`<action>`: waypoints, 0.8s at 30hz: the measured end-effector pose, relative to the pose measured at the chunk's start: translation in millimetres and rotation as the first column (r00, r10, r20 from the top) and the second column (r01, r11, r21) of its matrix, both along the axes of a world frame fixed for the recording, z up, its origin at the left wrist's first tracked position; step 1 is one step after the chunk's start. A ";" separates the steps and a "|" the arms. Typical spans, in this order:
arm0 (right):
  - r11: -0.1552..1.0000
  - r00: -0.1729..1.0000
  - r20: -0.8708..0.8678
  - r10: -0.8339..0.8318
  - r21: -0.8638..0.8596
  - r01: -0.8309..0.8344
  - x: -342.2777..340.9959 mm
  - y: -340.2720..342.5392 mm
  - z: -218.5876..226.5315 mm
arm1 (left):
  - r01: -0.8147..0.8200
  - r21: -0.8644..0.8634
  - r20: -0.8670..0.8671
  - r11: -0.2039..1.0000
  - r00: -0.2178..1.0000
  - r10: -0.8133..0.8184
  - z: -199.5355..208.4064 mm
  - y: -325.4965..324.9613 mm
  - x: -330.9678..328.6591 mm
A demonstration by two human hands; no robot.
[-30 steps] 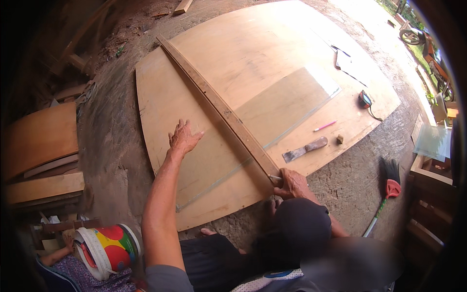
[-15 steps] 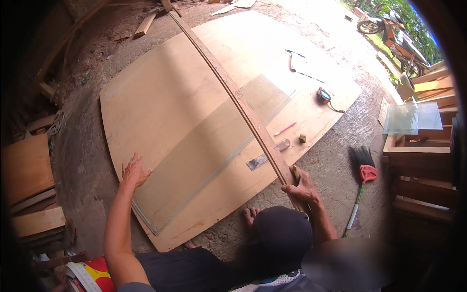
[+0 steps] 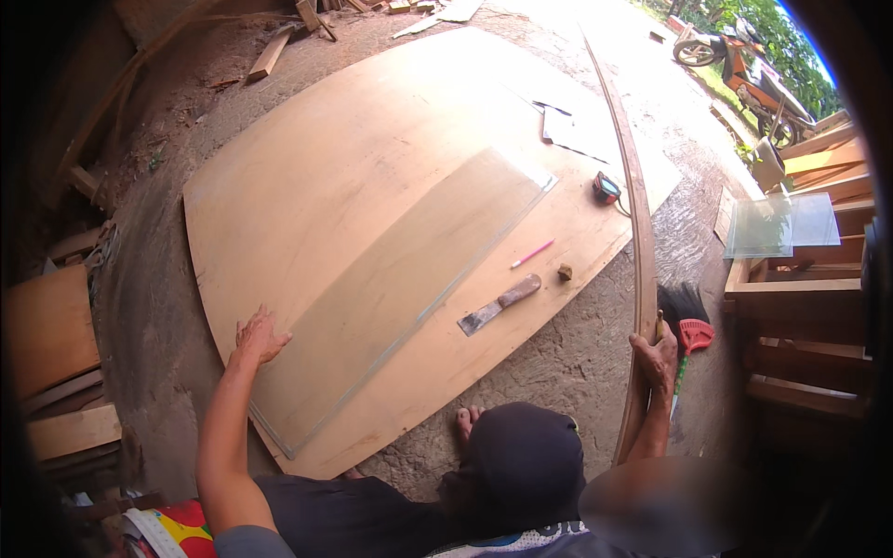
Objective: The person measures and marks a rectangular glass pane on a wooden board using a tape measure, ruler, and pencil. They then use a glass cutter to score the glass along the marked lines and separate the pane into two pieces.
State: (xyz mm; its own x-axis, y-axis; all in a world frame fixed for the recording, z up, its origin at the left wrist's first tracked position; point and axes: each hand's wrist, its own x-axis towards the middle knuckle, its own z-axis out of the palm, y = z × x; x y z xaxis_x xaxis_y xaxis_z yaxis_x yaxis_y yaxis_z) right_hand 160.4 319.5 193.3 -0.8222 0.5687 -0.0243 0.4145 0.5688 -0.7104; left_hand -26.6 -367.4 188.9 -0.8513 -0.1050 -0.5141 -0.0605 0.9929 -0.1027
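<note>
Clasps a probably stiff wooden batten and slim tool in a curled right hand, with an empty left hand spread at one end of a likely slippery, fragile glass sheet, flat on plywood, best held by opposite edges.

The plywood sheet on the rough floor carries, I see remotely, a glass pane, putty knife, pink pencil, small block and tape measure.
</note>
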 end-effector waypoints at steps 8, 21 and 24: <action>0.986 0.985 0.019 -0.170 -0.001 0.170 32.2 70.4 -35.8 | 0.001 -0.021 0.025 1.000 1.000 0.000 -16.5 -10.6 5.1; 0.982 0.970 0.148 -0.191 0.024 0.190 53.4 86.8 -109.0 | 0.116 0.050 -0.038 0.992 0.993 -0.115 -45.5 6.7 -6.3; 0.970 0.925 0.358 -0.126 0.238 0.040 49.8 84.3 -122.6 | 0.092 0.110 -0.053 0.990 0.995 -0.087 -56.7 28.9 -19.0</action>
State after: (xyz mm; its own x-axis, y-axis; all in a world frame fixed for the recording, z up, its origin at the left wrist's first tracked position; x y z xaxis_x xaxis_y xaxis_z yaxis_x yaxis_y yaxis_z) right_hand 210.3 403.8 70.7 -0.7289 0.6603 -0.1808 0.6741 0.6462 -0.3577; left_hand -45.6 -338.5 132.2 -0.8786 0.0286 -0.4766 0.0270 0.9996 0.0102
